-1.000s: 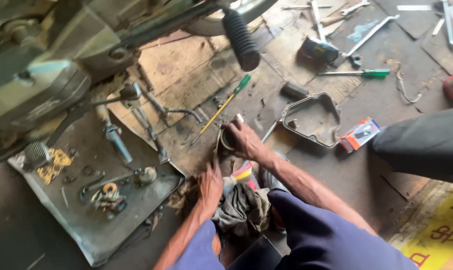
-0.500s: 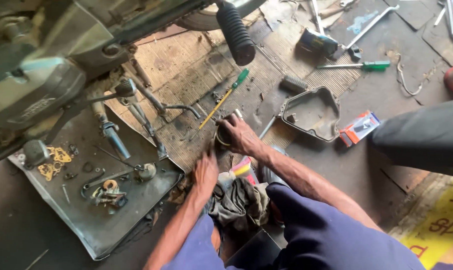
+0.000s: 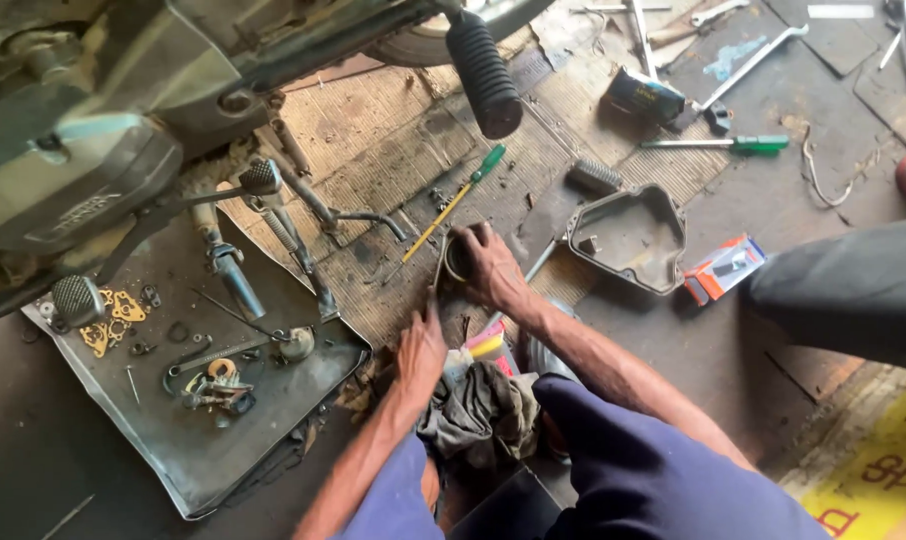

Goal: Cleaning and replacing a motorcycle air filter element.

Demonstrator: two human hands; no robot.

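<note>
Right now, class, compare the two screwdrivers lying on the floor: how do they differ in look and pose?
The yellow-shafted screwdriver lies diagonally, close beside the right hand; the green-handled screwdriver lies almost level, far off near the dark can. The first has a yellow shaft with a small green end; the second has a bare metal shaft and a thicker green grip. Both lie flat and untouched.

I am counting two hands at work: my left hand [image 3: 420, 345] and my right hand [image 3: 488, 265]. I am seeing two screwdrivers with green handles, one [image 3: 451, 207] near my right hand and one [image 3: 718, 144] farther off. I am also counting one metal tray [image 3: 223, 450], one engine cover [image 3: 628, 238], one rag [image 3: 478, 410] and one small box [image 3: 723, 268].
</note>
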